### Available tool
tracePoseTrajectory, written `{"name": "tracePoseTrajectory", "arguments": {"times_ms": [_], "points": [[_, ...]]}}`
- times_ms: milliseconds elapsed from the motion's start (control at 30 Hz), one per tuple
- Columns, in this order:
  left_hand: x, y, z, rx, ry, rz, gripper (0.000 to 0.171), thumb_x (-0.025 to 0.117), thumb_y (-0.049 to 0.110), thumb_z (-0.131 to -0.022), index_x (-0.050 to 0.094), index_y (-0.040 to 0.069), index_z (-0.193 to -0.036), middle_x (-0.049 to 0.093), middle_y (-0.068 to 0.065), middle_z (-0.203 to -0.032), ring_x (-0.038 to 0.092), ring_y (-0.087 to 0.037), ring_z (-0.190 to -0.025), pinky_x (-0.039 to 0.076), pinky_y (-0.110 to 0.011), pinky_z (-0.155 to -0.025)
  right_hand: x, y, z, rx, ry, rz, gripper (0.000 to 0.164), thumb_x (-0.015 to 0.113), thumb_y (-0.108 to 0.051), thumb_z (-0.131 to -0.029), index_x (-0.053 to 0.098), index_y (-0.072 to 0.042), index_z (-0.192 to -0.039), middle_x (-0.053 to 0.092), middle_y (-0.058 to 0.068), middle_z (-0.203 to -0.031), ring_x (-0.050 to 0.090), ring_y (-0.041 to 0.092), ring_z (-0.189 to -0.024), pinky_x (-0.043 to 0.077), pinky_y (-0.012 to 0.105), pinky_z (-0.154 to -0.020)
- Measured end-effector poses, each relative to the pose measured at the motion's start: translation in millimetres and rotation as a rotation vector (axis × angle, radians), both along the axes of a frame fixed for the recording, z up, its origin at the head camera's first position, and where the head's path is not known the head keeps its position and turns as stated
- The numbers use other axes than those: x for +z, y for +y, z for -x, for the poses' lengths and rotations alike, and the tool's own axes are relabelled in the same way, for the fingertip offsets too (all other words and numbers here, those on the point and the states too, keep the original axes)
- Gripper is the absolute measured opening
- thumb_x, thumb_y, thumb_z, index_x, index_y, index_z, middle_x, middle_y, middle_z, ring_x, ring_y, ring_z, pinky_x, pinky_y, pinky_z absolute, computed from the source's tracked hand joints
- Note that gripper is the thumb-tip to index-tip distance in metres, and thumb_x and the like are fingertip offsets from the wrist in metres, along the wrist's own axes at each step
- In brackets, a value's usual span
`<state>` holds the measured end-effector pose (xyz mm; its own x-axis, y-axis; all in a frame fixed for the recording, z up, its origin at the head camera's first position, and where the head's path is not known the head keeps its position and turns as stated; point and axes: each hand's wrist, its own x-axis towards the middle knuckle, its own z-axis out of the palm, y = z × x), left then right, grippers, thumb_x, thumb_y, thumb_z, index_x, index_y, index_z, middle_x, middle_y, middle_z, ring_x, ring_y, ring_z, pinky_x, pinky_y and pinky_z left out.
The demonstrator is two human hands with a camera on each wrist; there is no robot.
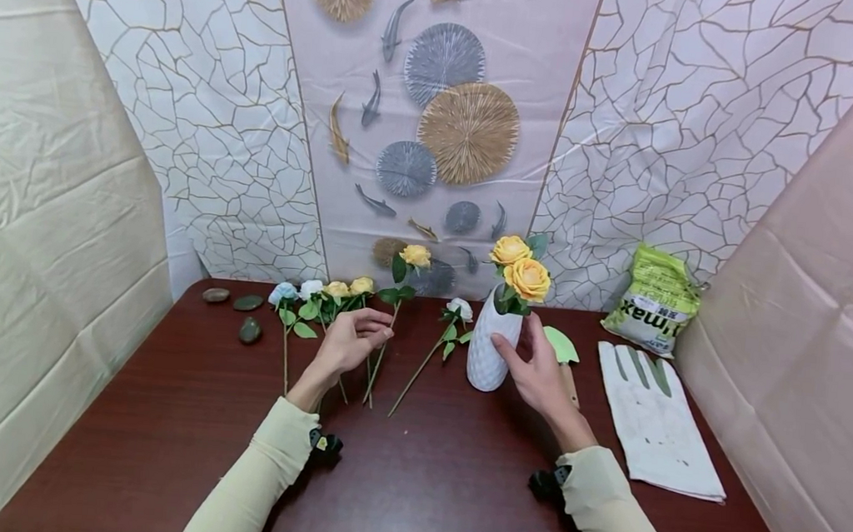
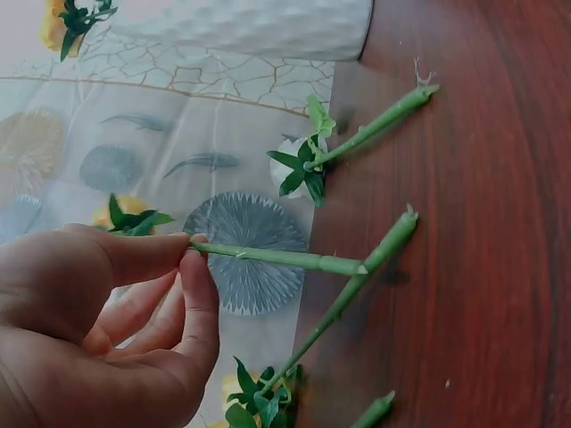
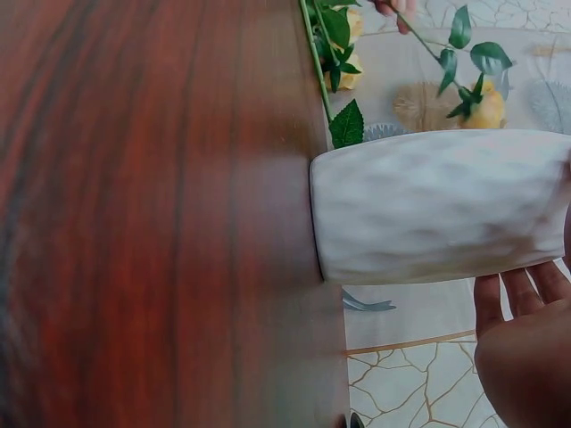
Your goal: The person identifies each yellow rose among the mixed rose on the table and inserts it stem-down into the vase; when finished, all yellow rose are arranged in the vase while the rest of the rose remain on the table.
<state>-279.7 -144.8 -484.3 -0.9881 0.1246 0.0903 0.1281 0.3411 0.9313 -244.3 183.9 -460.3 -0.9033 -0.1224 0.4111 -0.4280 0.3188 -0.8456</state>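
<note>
My left hand point(image 1: 351, 339) pinches the stem of a yellow rose point(image 1: 415, 256) between thumb and fingertips, the bloom standing upright above it. In the left wrist view the pinched stem point(image 2: 277, 257) crosses another rose's stem near its cut end. A white textured vase point(image 1: 491, 350) stands to the right, and two yellow roses point(image 1: 526, 280) with leaves rise from its mouth. Around the vase's upper right side my right hand point(image 1: 538, 373) holds on, thumb in front and fingers behind. Between the hands a white rose point(image 1: 459, 309) lies on the table.
Left of the vase lie a light blue rose point(image 1: 283, 292), a white rose point(image 1: 311, 289) and yellow roses point(image 1: 361, 286). Several dark stones point(image 1: 248, 303) sit at the back left. Rightward are a green-bladed tool point(image 1: 561, 344), white gloves point(image 1: 665, 427) and a green bag point(image 1: 653, 300).
</note>
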Motion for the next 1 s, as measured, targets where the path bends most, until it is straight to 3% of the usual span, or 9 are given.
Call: {"name": "tracePoseTrajectory", "arguments": {"times_ms": [333,500,600,667,833,1000], "points": [[4.1,16.2,1.7,-0.025,0.129,-0.071,0.017,0.070,0.018,-0.096,0.073,0.022,-0.112,0.078,-0.006,-0.103,0.073,-0.021,-0.099,0.057,-0.030,-0.089,-0.5,0.2,1.3,-0.001,0.002,-0.011,0.063,0.067,-0.028,-0.098,0.036,-0.017,-0.152,0.055,0.008,-0.144,0.055,0.020,-0.132,0.048,0.041,-0.106],[8.5,29.1,-0.5,-0.041,0.167,-0.102,0.018,0.072,0.021,-0.095,0.073,0.022,-0.113,0.077,-0.004,-0.103,0.073,-0.021,-0.099,0.058,-0.029,-0.086,-0.4,-0.3,-0.6,0.000,-0.011,0.001,0.063,0.067,-0.028,-0.098,0.036,-0.018,-0.152,0.055,0.008,-0.143,0.055,0.021,-0.131,0.049,0.044,-0.105],[13.8,38.9,-0.2,-0.062,0.204,-0.158,0.019,0.072,0.018,-0.095,0.072,0.018,-0.114,0.077,-0.008,-0.104,0.073,-0.028,-0.097,0.060,-0.031,-0.083,1.4,-0.7,-2.7,-0.003,-0.010,-0.006,0.064,0.067,-0.028,-0.098,0.035,-0.016,-0.153,0.056,0.009,-0.143,0.055,0.023,-0.130,0.049,0.048,-0.105],[18.4,46.5,1.0,-0.074,0.234,-0.210,0.020,0.072,0.015,-0.094,0.072,0.014,-0.114,0.077,-0.012,-0.104,0.074,-0.033,-0.095,0.061,-0.034,-0.082,2.6,-1.2,-3.9,-0.008,-0.009,-0.012,0.064,0.067,-0.028,-0.098,0.035,-0.015,-0.153,0.056,0.010,-0.142,0.056,0.023,-0.130,0.049,0.048,-0.104],[35.2,70.0,4.0,-0.076,0.299,-0.302,0.023,0.072,0.017,-0.094,0.070,0.009,-0.116,0.076,-0.014,-0.106,0.074,-0.031,-0.093,0.061,-0.037,-0.084,1.7,-1.6,-3.8,-0.007,-0.002,-0.002,0.064,0.067,-0.026,-0.098,0.035,-0.016,-0.153,0.056,0.010,-0.143,0.055,0.024,-0.131,0.048,0.045,-0.106],[58.7,94.8,3.6,-0.058,0.371,-0.391,0.025,0.072,0.017,-0.095,0.069,0.006,-0.117,0.075,-0.016,-0.107,0.074,-0.033,-0.095,0.062,-0.035,-0.082,-16.7,2.5,9.0,-0.008,0.007,0.012,0.066,0.067,-0.030,-0.098,0.033,-0.031,-0.154,0.053,0.001,-0.147,0.052,0.019,-0.134,0.045,0.044,-0.109]]}}
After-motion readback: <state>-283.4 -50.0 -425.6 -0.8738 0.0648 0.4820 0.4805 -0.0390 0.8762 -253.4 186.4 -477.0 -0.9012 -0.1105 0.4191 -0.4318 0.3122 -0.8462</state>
